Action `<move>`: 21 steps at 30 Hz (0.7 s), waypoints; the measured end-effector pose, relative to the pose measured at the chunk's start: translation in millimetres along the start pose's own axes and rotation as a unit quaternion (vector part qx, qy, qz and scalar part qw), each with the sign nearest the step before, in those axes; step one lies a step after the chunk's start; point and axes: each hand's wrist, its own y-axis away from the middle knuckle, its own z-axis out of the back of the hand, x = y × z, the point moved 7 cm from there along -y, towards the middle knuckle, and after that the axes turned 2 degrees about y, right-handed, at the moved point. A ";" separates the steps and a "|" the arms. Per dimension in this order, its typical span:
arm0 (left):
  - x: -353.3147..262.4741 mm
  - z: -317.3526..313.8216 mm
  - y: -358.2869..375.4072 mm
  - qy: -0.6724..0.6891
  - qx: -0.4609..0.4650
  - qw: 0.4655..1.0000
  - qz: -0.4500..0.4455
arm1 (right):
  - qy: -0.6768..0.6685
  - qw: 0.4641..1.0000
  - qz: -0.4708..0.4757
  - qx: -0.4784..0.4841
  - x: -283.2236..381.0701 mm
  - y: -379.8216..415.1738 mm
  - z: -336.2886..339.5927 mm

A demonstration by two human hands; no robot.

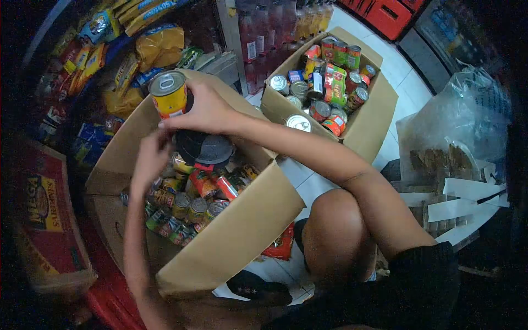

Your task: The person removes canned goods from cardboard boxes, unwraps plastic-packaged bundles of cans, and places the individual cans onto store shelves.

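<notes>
My right hand point(206, 110) is wrapped round a yellow can point(170, 99) with a silver pull-tab lid and holds it upright above the far side of an open cardboard box point(236, 231). Just below the can, my left hand point(153, 157) is blurred, its fingertips close to my right thumb. A dark grey and black item point(206, 147) with a red edge shows under my right wrist, partly hidden by it. Inside the box lie many food cans point(190, 206) with colourful labels, several of them on their sides.
A second cardboard box point(379, 115) of cans stands beyond on white tiles. Snack packets point(159, 47) fill shelves at the upper left. A red sardines carton point(47, 214) is at the left, bottles point(264, 38) behind, and a plastic bag point(454, 115) at the right.
</notes>
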 end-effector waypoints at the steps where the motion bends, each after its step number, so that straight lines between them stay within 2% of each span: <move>1: 7.8 15.3 -1.8 0.157 -0.081 0.984 -0.013 | -0.002 1.000 0.003 -0.001 8.2 2.8 1.4; 2: 17.7 25.9 -0.5 0.309 -0.158 0.937 -0.027 | 0.051 0.998 0.021 0.005 18.6 6.5 1.8; 3: 6.0 28.3 3.8 0.308 -0.155 0.938 -0.029 | 0.105 0.994 0.036 0.010 26.6 10.0 2.2; 5: -25.5 29.5 12.4 0.534 -0.115 0.837 -0.041 | 0.106 0.993 0.036 0.023 28.3 13.7 0.3; 6: -26.3 24.1 9.4 0.532 -0.111 0.838 -0.044 | 0.106 0.993 0.040 0.042 29.0 13.7 -3.4; 8: -20.2 -2.8 -1.3 0.619 -0.059 0.782 -0.049 | 0.110 0.993 0.034 0.033 28.0 15.3 -1.7; 9: -21.9 -0.7 -5.3 0.616 -0.096 0.779 -0.066 | 0.108 0.993 0.033 0.035 29.3 16.6 -0.8; 10: -23.7 -1.9 -6.7 0.615 -0.094 0.780 -0.069 | 0.107 0.993 0.031 0.036 30.4 17.0 0.2; 12: -34.6 -0.2 -7.9 0.650 -0.098 0.746 -0.105 | 0.119 0.992 0.032 0.021 33.1 15.6 3.6; 13: -41.1 1.2 -9.4 0.649 -0.095 0.747 -0.107 | 0.129 0.991 0.031 0.008 33.5 15.4 7.0; 14: -44.1 6.2 -10.5 0.544 -0.140 0.823 -0.088 | 0.130 0.991 0.031 0.005 33.1 16.1 10.6; 15: -48.5 10.3 -10.9 0.427 -0.182 0.883 -0.068 | 0.078 0.994 0.065 -0.039 40.3 16.8 19.9; 16: -54.6 7.0 -13.6 0.427 -0.179 0.884 -0.067 | 0.027 0.991 0.099 -0.081 47.1 18.2 29.2; 17: -54.3 -0.4 -16.5 0.536 -0.182 0.823 -0.035 | -0.020 0.983 0.108 -0.145 50.1 23.5 40.1; 18: -57.2 -8.9 -17.6 0.636 -0.184 0.749 -0.001 | -0.021 0.983 0.106 -0.146 47.0 27.1 44.1; 19: -67.7 -9.2 -10.7 0.700 -0.175 0.692 -0.003 | 0.017 0.982 0.062 -0.180 37.7 33.6 52.6; 20: -66.4 -5.4 -8.2 0.700 -0.172 0.693 0.000 | 0.055 0.975 0.018 -0.214 28.9 40.8 60.9; 21: -70.4 -2.9 -10.3 0.731 -0.105 0.673 -0.041 | 0.104 0.958 0.082 -0.254 33.3 47.3 65.5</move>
